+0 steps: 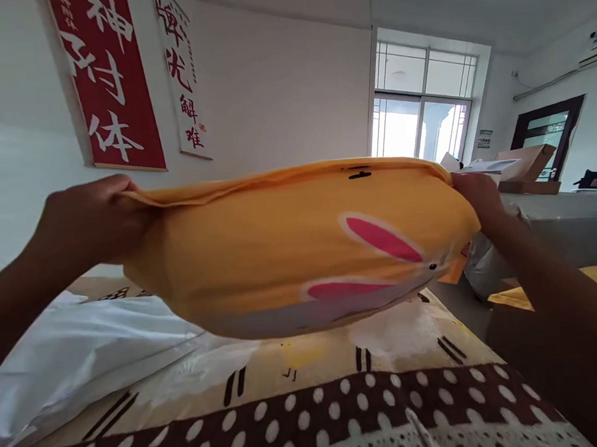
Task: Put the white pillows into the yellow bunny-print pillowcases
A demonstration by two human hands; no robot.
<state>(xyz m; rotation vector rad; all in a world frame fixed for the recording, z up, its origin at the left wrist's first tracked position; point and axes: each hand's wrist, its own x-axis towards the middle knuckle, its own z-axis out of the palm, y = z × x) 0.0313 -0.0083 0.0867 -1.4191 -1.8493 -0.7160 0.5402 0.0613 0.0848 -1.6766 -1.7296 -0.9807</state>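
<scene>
A yellow pillowcase [260,252] printed with a rabbit with pink ears is stretched across the middle of the head view, raised above the bed. Its body bulges downward, and what is inside, if anything, is hidden. My left hand [95,217] is closed around its upper left corner. At the upper right corner, my right hand [480,197] grips the cloth, with the fingers partly hidden behind it. Along the top runs a folded edge between both hands.
Below lies a bed with a brown dotted and cream patterned cover [298,410]. White fabric [95,354] is heaped at the left. On the right are an open cardboard box [530,164] on a grey surface and some yellow cloth [512,297]. Scrolls [116,86] hang on the wall.
</scene>
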